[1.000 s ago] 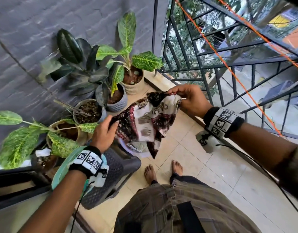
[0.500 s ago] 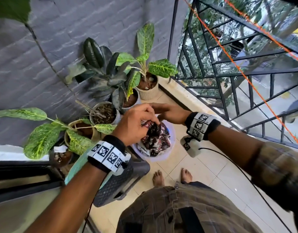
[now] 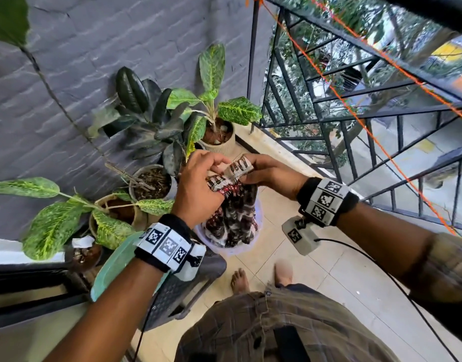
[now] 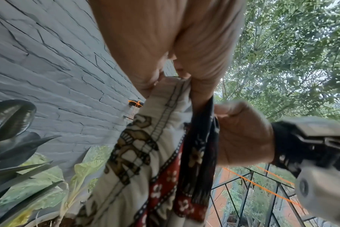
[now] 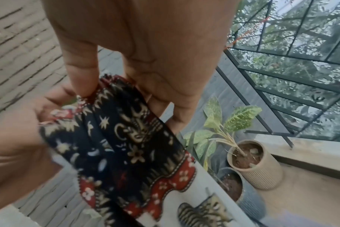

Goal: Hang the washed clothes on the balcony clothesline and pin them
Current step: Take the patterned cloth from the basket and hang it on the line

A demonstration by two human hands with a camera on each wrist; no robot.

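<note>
Both hands (image 3: 226, 182) on patterned cloth (image 3: 233, 218); left-wrist-only wall hook (image 4: 135, 104).

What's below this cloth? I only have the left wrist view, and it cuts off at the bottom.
Observer: In the head view the patterned cloth hangs from both hands down into a pale round basin on the floor tiles, with its lower end bunched inside.
Operator: Is any of it over the line?
Observer: No. The orange clothesline runs along the railing, above and to the right of the hands, apart from the cloth.
Operator: How is the right hand gripping?
Observer: In the right wrist view, the right hand pinches the cloth's dark printed edge between its thumb and fingers.
</note>
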